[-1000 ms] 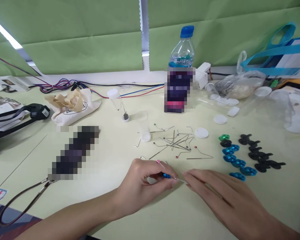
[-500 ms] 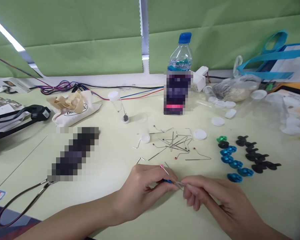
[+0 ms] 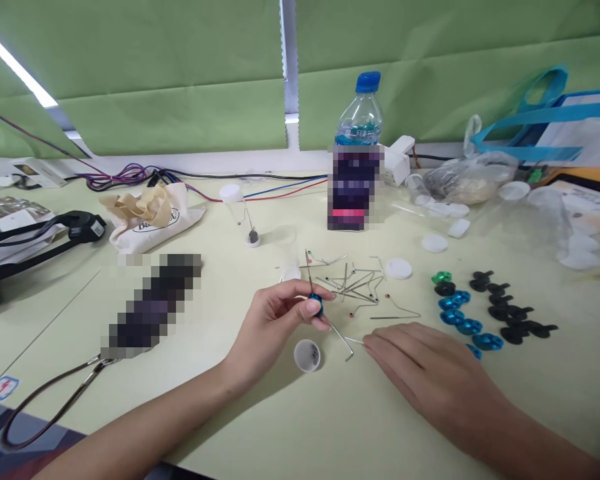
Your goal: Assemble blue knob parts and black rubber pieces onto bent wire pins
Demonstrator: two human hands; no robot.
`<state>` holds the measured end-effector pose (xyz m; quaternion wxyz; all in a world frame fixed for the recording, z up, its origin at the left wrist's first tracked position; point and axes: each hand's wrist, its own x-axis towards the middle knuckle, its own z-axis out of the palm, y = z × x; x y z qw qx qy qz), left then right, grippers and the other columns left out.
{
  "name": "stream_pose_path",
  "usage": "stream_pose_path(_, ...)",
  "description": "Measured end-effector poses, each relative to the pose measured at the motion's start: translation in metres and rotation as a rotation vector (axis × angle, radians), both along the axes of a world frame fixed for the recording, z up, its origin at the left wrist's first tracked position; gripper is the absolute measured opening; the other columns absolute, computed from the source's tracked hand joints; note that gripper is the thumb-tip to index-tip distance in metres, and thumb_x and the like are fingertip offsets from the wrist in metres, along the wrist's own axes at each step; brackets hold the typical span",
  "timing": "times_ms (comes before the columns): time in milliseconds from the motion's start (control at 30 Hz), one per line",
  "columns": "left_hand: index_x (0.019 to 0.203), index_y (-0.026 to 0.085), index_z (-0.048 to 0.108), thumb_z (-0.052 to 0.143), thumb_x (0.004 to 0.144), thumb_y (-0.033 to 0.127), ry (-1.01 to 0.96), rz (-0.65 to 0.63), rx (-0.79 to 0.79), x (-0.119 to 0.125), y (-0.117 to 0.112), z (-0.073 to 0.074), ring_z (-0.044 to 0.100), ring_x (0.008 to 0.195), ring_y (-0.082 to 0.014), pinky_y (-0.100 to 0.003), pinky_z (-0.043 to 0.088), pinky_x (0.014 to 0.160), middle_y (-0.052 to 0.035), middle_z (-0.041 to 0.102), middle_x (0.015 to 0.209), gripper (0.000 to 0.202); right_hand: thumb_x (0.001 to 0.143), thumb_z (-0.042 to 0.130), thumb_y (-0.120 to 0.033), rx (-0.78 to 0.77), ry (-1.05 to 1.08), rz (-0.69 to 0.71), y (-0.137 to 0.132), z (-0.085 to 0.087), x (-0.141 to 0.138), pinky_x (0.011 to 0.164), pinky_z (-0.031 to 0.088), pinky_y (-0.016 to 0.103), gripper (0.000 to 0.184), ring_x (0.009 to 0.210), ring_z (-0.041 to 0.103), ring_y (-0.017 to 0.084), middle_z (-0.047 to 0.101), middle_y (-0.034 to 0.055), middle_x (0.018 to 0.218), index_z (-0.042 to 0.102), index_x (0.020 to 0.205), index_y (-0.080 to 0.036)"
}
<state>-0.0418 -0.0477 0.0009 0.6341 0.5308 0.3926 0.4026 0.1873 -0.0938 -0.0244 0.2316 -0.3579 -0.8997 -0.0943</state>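
Note:
My left hand (image 3: 285, 310) is closed, pinching a small blue metal part (image 3: 316, 305) between thumb and fingers. A thin metal rod (image 3: 309, 270) sticks up out of that part. My right hand (image 3: 425, 370) is low over the table, fingers together, with a short length of a thin silver hex key (image 3: 356, 341) showing at the fingertips; the rest is hidden. Between the hands lies a bent, L-shaped metal key (image 3: 344, 342). Below my left hand is a small white cap (image 3: 307, 355) with dark bits inside. Beyond lie several bent wires (image 3: 350, 287) with small coloured ends.
Several blue parts (image 3: 469, 327) and black parts (image 3: 517, 312) lie at the right. A white lid (image 3: 399, 269), clear tubes (image 3: 510, 213), a bottle (image 3: 359, 120) and a blurred phone (image 3: 354, 190) stand farther back. A cloth pouch (image 3: 155, 217) and a dark strapped object (image 3: 153, 303) are leftward.
My hands have separated. The left has moved up and left with the blue part and turned the rod upright; the right has moved slightly up, palm down. The white cap has come into view.

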Motion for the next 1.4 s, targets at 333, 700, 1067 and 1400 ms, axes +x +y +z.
stream_pose_path(333, 0.1, 0.021, 0.067, 0.062, 0.086, 0.026, -0.062, -0.022, -0.048, 0.0, -0.001, -0.007, 0.056, 0.07, -0.0077, -0.022, 0.045, 0.074, -0.001, 0.057, 0.091, 0.015, 0.093, 0.043, -0.014, 0.104, -0.096, -0.143, 0.007, 0.004, 0.001, 0.065, 0.043, 0.033, 0.023, 0.071, 0.061, 0.019, 0.067, 0.0067, 0.077, 0.063, 0.083, -0.013)
stream_pose_path(700, 0.1, 0.015, 0.06, 0.051, 0.092, 0.029, -0.151, -0.076, -0.119, 0.002, -0.001, -0.008, 0.055, 0.072, -0.0122, -0.027, 0.045, 0.071, -0.0071, 0.063, 0.09, 0.018, 0.065, 0.041, 0.011, -0.061, -0.382, -0.344, 0.012, -0.006, 0.015, 0.059, 0.039, 0.031, 0.036, 0.069, 0.055, 0.02, 0.059, 0.0066, 0.079, 0.06, 0.083, -0.014)
stream_pose_path(1067, 0.109, 0.018, 0.059, 0.049, 0.093, 0.029, -0.18, -0.137, -0.163, 0.003, -0.002, -0.005, 0.056, 0.073, -0.0118, -0.026, 0.045, 0.072, -0.0078, 0.065, 0.096, 0.022, 0.072, 0.035, 0.007, -0.041, -0.345, -0.338, 0.011, -0.008, 0.013, 0.056, 0.04, 0.029, 0.046, 0.069, 0.055, 0.019, 0.059, 0.0076, 0.087, 0.058, 0.107, -0.013)
stream_pose_path(1400, 0.093, 0.018, 0.058, 0.059, 0.087, 0.026, -0.116, -0.048, -0.112, 0.002, -0.003, -0.006, 0.057, 0.073, -0.0111, -0.026, 0.045, 0.073, -0.0038, 0.06, 0.095, 0.01, 0.067, 0.038, 0.009, -0.037, -0.301, -0.329, 0.013, -0.006, 0.017, 0.056, 0.043, 0.028, 0.053, 0.073, 0.057, 0.019, 0.059, 0.007, 0.09, 0.056, 0.113, -0.011)
